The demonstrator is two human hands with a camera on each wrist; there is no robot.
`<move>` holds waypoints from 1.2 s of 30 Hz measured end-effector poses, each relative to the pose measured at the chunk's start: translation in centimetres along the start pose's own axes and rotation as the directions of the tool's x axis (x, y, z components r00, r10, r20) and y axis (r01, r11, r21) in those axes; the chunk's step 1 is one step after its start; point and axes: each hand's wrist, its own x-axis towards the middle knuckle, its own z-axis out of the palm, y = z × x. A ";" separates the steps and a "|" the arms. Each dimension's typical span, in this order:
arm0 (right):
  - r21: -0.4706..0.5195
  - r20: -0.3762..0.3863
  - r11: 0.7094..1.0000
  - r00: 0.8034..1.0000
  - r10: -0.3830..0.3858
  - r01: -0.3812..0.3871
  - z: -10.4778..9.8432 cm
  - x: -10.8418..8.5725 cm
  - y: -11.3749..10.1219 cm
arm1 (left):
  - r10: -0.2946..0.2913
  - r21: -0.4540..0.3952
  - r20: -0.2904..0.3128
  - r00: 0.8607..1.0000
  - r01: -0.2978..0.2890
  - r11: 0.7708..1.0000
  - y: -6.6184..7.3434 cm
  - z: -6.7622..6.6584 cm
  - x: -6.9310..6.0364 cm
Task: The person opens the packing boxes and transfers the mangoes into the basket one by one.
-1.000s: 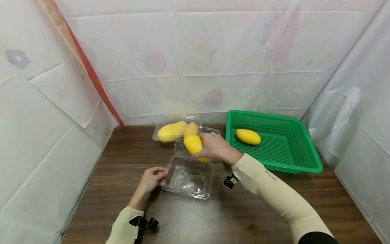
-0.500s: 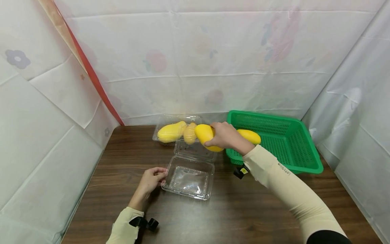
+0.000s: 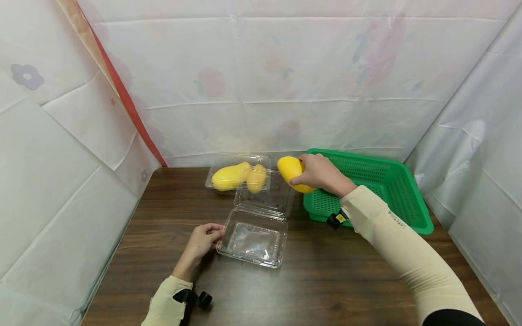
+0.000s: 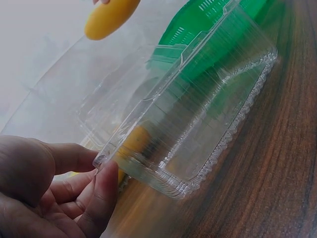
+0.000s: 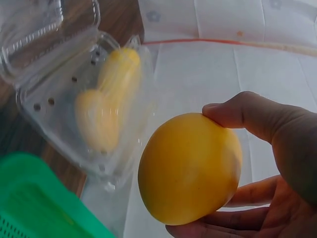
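My left hand [image 3: 200,241] pinches the left corner of a clear plastic clamshell box [image 3: 253,261], thumb against fingers in the left wrist view. The box lies open on the table, its lid [image 3: 267,202] folded back. My right hand [image 3: 320,173] grips a yellow mango [image 3: 290,169], held up at the left edge of the green basket [image 3: 412,194]. In the right wrist view, the thumb is on top of the mango [image 5: 188,168] and fingers are beneath it. A second clear box [image 3: 218,159] behind the lid has a large yellow fruit [image 3: 226,177] and a smaller one [image 3: 256,178].
The dark wooden table [image 3: 318,280] runs up to white printed sheeting [image 3: 253,81] at the back and both sides. The basket stands at the back right. A red strip [image 3: 126,97] crosses the sheeting on the left.
My right hand has moved right and slightly up with the mango, from over the clamshell lid to the basket's left edge. It now hides the mango in the basket. My left hand stays put.
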 end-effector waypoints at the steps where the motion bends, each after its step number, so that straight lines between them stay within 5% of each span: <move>1: -0.008 -0.001 1.000 1.000 0.003 -0.003 -0.2 0.0 0.2 | 0.000 -0.003 0.001 1.000 0.000 1.000 0.0 0.0 0.0; 22: 0.044 0.026 0.991 0.992 0.127 -0.128 -2.6 0.5 5.3 | 0.019 -0.010 0.028 0.999 -0.018 1.000 0.0 0.0 0.2; 36: 0.028 0.016 0.980 0.981 0.194 -0.195 -2.0 0.6 10.8 | 0.018 -0.020 0.022 1.000 -0.018 1.000 0.0 0.3 0.2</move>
